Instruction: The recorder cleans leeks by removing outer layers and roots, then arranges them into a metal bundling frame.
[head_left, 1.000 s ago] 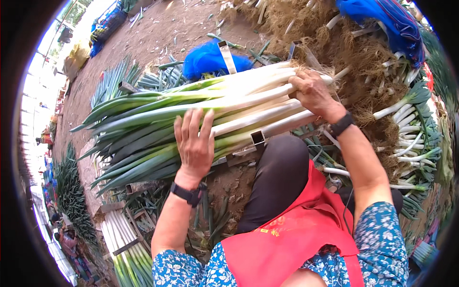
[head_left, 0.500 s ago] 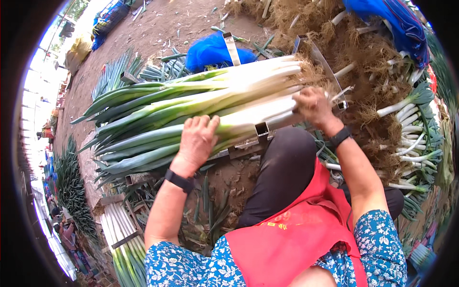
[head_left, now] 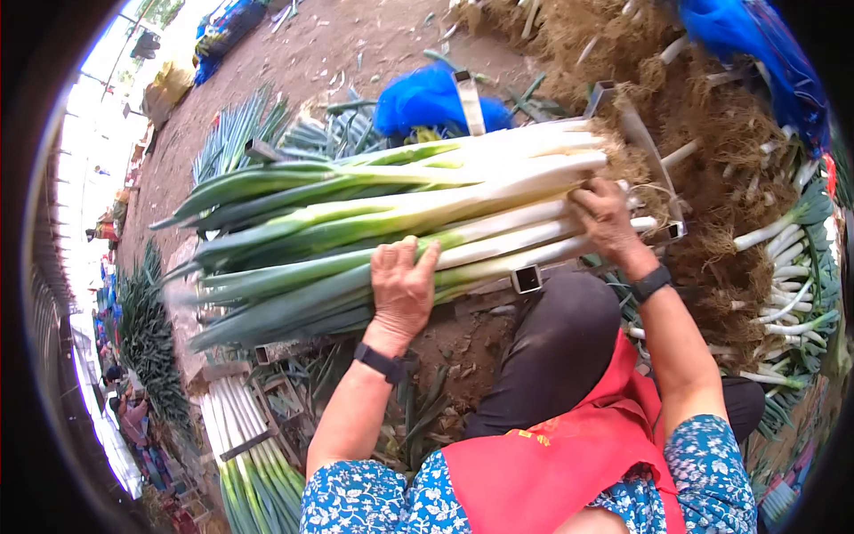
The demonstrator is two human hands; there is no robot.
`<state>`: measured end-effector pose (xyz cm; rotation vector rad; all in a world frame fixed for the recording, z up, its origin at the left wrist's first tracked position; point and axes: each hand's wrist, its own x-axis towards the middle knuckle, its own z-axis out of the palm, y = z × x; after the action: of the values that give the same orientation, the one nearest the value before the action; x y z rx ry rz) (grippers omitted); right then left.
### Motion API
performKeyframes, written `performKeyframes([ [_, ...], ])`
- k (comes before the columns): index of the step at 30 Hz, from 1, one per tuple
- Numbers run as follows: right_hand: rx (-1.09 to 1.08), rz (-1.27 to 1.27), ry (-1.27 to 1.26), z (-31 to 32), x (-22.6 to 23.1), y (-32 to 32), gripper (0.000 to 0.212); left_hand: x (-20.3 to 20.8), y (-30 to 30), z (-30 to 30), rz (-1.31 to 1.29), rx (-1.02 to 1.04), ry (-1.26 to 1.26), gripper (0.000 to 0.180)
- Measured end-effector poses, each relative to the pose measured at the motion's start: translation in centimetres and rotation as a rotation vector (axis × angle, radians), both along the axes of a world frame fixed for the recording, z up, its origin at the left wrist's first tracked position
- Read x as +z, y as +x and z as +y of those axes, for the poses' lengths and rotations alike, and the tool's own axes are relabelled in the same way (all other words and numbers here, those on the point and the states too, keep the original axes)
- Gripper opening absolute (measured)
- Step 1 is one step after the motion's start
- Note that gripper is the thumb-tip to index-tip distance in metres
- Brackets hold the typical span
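Note:
A thick bundle of leeks [head_left: 498,191] lies crosswise in a metal frame in front of me, green tops to the left and white root ends to the right. My left hand [head_left: 402,287] is closed over the near leeks where green turns pale, its thumb pointing to the right. Near the root ends, my right hand [head_left: 614,222] grips the white stalks, fingers bent around them. The undersides of both grips are hidden. A square metal tube end [head_left: 526,279] of the frame shows at the near side, by my knee.
Loose leeks with shaggy roots [head_left: 658,98] are heaped at the right. Blue netting [head_left: 436,100] lies behind the frame, and more blue cloth [head_left: 756,62] at the far right. A tied leek bundle [head_left: 240,427] stands at lower left. Another green pile [head_left: 151,343] lies farther left.
The whole view has shifted, so the scene sits farther right and lower. Both hands keep to the leeks, and more root ends of the near stalks show beside my right hand.

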<state>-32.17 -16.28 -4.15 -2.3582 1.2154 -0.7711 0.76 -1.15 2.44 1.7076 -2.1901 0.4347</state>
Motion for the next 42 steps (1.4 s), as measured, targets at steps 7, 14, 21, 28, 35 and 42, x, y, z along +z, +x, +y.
performKeyframes([
  [7,0.081,0.187,-0.453,-1.3,6.7,6.7,0.030,1.0,-0.6,-0.1,0.033,0.039,0.065,0.027],
  [14,0.185,0.233,-0.329,-2.9,12.7,5.5,0.019,3.9,1.6,-1.4,0.250,0.129,-0.103,0.054],
  [21,0.097,0.034,-0.169,-3.0,9.0,2.2,0.037,5.4,3.7,-4.9,-0.056,0.163,0.290,0.039],
  [28,0.052,-0.030,0.018,-1.4,2.2,0.6,0.029,4.4,2.2,-3.8,0.095,0.022,0.421,0.033],
  [35,-0.194,0.216,0.026,-4.7,2.5,0.7,0.022,0.9,-0.6,-7.2,0.080,0.096,0.336,0.007],
  [42,0.013,0.369,-0.301,-3.2,4.8,3.8,0.032,0.9,-1.3,-5.4,0.005,0.062,0.240,0.014],
])
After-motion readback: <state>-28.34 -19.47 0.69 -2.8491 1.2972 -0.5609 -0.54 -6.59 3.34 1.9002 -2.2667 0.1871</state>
